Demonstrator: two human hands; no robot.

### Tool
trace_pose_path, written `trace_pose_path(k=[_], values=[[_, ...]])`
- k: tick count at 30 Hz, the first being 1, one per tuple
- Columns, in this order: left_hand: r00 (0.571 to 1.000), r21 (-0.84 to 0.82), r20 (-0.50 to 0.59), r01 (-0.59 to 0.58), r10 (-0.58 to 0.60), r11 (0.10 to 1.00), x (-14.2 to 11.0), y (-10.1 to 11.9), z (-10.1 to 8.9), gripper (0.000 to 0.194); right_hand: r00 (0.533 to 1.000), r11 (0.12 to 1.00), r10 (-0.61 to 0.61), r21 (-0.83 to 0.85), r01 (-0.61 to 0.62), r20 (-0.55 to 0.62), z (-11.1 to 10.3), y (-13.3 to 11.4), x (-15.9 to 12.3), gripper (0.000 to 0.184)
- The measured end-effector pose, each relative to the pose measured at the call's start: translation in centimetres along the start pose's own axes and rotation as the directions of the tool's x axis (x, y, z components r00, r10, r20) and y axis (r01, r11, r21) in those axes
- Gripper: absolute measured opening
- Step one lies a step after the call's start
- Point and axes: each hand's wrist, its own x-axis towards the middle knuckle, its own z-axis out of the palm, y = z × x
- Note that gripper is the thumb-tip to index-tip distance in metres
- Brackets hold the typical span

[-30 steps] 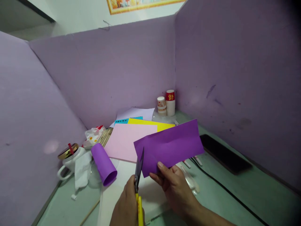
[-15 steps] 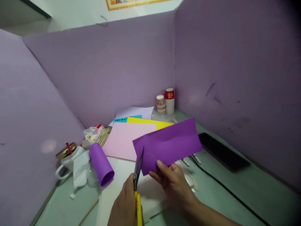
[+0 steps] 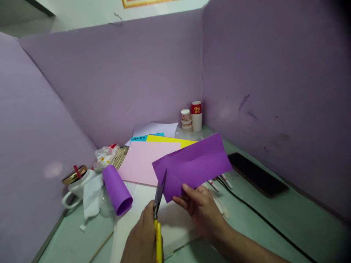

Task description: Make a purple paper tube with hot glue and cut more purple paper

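Note:
My left hand (image 3: 142, 233) is closed around the yellow handles of a pair of scissors (image 3: 158, 223). Their dark blades point up and away, slightly parted, at the left end of a purple paper sheet (image 3: 192, 160); one blade lies in front of the paper. My right hand (image 3: 203, 208) pinches the sheet by its lower edge, thumb on the near face, fingers mostly behind. The sheet is tilted, its right end higher. A rolled purple paper tube (image 3: 116, 190) lies to the left of the scissors.
Pink paper (image 3: 150, 160), yellow paper (image 3: 167, 140) and white sheets lie ahead. A white mug (image 3: 79, 188) with a tissue (image 3: 92, 197) stands left. Paper cups (image 3: 196, 117) are stacked at the back corner. A phone (image 3: 257, 173) and a black cable (image 3: 255, 215) lie right.
Both hands, the scissors and the purple sheet sit slightly further left in view, along with the whole scene. Grip and blade position on the paper look nearly the same.

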Motion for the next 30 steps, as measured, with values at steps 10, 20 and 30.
trace_pose_path(k=[10, 20, 30], values=[[0.992, -0.228, -0.059, 0.094, -0.110, 0.969, 1.1, 1.4, -0.4, 0.041, 0.998, 0.971, -0.003, -0.239, -0.013, -0.066, -0.5, 0.0, 0.3, 0.037], [0.994, -0.231, -0.102, 0.025, -0.049, 0.973, 2.1, 1.6, -1.4, 0.031, 0.967, 0.894, 0.242, -0.406, -0.192, 0.075, -1.4, 0.4, 0.2, 0.043], [0.992, -0.391, -0.002, 0.115, -0.126, 0.913, 2.7, 2.0, -2.1, 0.040, 0.984, 0.848, 0.161, -0.521, -0.097, 0.078, -2.5, -0.9, 1.8, 0.037]])
